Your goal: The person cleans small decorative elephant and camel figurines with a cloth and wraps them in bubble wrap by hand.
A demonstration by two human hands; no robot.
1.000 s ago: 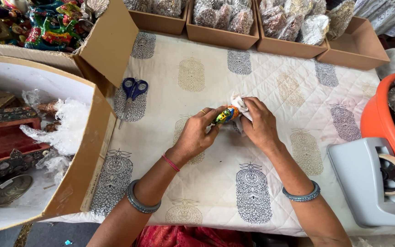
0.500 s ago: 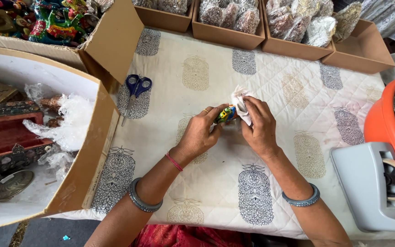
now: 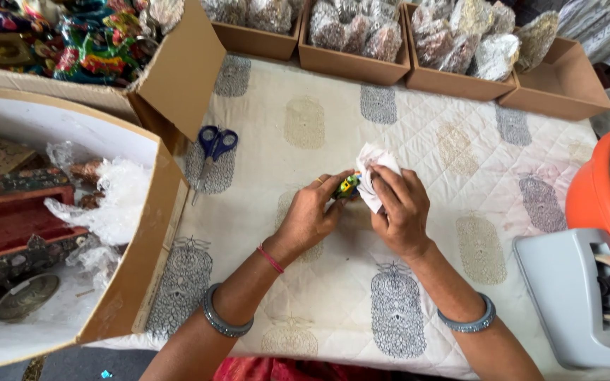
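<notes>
Now deeper in white paper: small green-yellow painted figurine, both hands' fingers.

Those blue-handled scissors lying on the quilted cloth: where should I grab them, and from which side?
Probably take the scissors by the blue loops, which lie at the far end near the cardboard flap, coming from above. The blades point toward the person, and the left hand is nearest.
</notes>
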